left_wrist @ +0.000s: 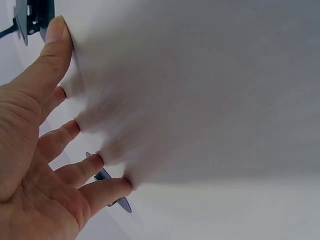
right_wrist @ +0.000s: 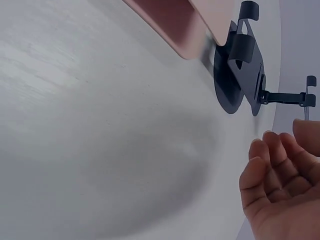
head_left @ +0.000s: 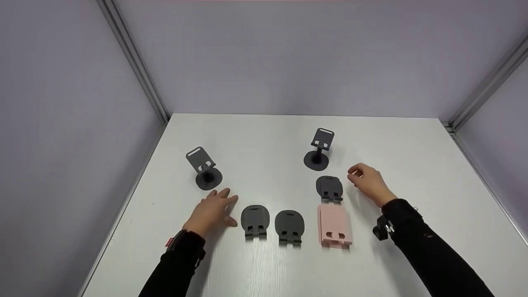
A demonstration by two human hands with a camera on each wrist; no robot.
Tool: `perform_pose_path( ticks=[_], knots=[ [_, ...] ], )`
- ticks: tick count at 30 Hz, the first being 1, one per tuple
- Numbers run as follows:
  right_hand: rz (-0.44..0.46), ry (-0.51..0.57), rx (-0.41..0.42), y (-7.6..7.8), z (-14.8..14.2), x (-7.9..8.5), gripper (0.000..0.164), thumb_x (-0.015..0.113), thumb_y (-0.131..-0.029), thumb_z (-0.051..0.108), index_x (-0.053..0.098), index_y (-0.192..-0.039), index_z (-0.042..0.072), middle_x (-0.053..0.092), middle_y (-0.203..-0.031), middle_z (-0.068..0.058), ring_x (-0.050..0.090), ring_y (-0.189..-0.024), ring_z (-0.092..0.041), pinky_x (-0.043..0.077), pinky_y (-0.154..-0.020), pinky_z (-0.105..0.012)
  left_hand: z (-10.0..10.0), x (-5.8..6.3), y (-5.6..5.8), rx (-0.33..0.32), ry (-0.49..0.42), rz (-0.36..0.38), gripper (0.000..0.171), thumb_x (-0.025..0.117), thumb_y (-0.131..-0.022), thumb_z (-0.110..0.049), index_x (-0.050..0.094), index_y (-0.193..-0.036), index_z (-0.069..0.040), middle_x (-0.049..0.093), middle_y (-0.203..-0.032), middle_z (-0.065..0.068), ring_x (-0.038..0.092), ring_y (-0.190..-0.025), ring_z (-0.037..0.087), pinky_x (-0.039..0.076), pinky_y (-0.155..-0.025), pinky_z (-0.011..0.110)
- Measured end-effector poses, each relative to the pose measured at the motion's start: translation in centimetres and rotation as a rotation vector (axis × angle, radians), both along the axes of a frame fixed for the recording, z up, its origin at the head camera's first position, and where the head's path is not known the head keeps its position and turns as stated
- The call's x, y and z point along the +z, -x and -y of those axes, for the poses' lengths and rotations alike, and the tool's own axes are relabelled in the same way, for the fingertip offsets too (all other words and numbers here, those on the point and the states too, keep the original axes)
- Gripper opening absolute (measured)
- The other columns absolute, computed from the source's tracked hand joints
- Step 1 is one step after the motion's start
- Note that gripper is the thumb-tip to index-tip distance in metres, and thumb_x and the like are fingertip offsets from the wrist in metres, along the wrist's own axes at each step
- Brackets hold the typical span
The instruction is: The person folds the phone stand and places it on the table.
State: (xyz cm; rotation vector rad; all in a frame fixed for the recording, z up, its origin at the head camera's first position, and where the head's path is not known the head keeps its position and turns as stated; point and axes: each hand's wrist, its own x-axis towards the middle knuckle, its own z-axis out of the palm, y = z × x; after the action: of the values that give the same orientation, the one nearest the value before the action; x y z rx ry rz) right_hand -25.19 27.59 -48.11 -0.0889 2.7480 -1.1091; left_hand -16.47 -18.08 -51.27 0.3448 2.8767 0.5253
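My left hand [head_left: 211, 211] has its fingers spread, fingertips at the white table, and grips nothing. Just beyond it stands an unfolded black phone stand [head_left: 199, 159] on a round base. To its right lies a folded black phone stand [head_left: 255, 218], with another folded stand [head_left: 289, 224] beside that one. My right hand [head_left: 370, 184] hovers with loosely curled, empty fingers. Left of it lies a third folded black stand [head_left: 329, 187]; a pink folded stand [head_left: 335, 222] lies nearer me. Farther back rises a second unfolded black stand [head_left: 323, 137]. In the right wrist view, the folded black stand [right_wrist: 235, 65] shows its hooks.
The white tabletop [head_left: 264, 165] meets a pale back panel [head_left: 288, 57]. Side panels with metal corner posts [head_left: 136, 62] border it left and right. Both sleeves are black, with a small camera [head_left: 381, 230] strapped at the right wrist.
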Motion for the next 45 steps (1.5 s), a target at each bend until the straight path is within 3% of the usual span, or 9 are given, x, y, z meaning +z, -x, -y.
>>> perform_pose_path(
  ticks=[6,11,20,26,31,38,45],
  knots=[
    [-0.125,-0.095,0.085,1.2,0.9,0.4,0.044,0.055,-0.103,0.013,0.048,-0.143,-0.004,0.058,-0.127,-0.028,0.06,-0.112,-0.043,0.05,-0.091,-0.053,0.0,0.1,-0.3,-0.004,-0.024,-0.02,0.076,0.09,-0.075,-0.03,0.061,-0.143,-0.014,0.045,-0.156,0.02,0.037,-0.143,0.052,0.035,-0.106,0.075],
    [-0.156,-0.155,0.134,2.3,1.8,0.6,0.057,0.056,-0.101,0.01,0.038,-0.154,-0.001,0.048,-0.142,-0.033,0.056,-0.121,-0.049,0.047,-0.1,-0.059,0.0,0.1,-0.3,-0.007,-0.02,-0.014,0.076,0.09,-0.075,-0.029,0.06,-0.144,-0.014,0.044,-0.157,0.02,0.036,-0.144,0.052,0.035,-0.107,0.074],
    [-0.099,-0.216,0.178,3.7,3.2,1.4,0.071,0.055,-0.103,0.014,0.018,-0.163,0.003,0.03,-0.158,-0.034,0.028,-0.146,-0.052,0.024,-0.119,-0.063,-0.1,0.0,0.0,-0.015,-0.013,-0.011,0.077,0.09,-0.075,-0.03,0.06,-0.144,-0.014,0.044,-0.157,0.02,0.036,-0.144,0.052,0.035,-0.107,0.073],
    [-0.047,-0.201,0.206,4.0,4.1,1.3,0.081,0.055,-0.1,0.014,0.006,-0.164,0.006,0.022,-0.163,-0.03,0.023,-0.149,-0.051,0.019,-0.123,-0.059,-0.1,0.0,0.0,-0.017,-0.014,0.0,0.078,0.089,-0.074,-0.031,0.059,-0.145,-0.014,0.043,-0.157,0.02,0.035,-0.144,0.052,0.035,-0.109,0.072],
    [-0.019,-0.21,0.22,4.0,4.8,1.3,0.078,0.054,-0.1,0.015,0.009,-0.163,0.003,0.022,-0.164,-0.03,0.022,-0.15,-0.05,0.019,-0.123,-0.058,-0.1,0.1,-0.1,-0.023,0.015,-0.012,0.077,0.089,-0.075,-0.033,0.06,-0.145,-0.015,0.044,-0.157,0.019,0.037,-0.143,0.052,0.037,-0.106,0.073],
    [-0.056,-0.155,0.244,3.6,5.4,1.2,0.064,0.053,-0.101,0.011,0.028,-0.157,-0.006,0.031,-0.16,-0.031,0.026,-0.15,-0.048,0.021,-0.123,-0.058,-0.2,-0.1,-0.2,-0.01,0.015,0.0,0.079,0.089,-0.075,-0.034,0.06,-0.145,-0.015,0.043,-0.158,0.019,0.036,-0.144,0.053,0.036,-0.106,0.074],
    [-0.043,-0.085,0.282,3.5,5.5,0.9,0.06,0.053,-0.102,0.011,0.031,-0.157,-0.004,0.032,-0.161,-0.027,0.025,-0.151,-0.045,0.021,-0.122,-0.059,-0.4,0.0,0.0,-0.024,0.021,-0.003,0.078,0.088,-0.076,-0.034,0.058,-0.146,-0.016,0.042,-0.158,0.019,0.035,-0.144,0.054,0.035,-0.107,0.074]
  ],
)
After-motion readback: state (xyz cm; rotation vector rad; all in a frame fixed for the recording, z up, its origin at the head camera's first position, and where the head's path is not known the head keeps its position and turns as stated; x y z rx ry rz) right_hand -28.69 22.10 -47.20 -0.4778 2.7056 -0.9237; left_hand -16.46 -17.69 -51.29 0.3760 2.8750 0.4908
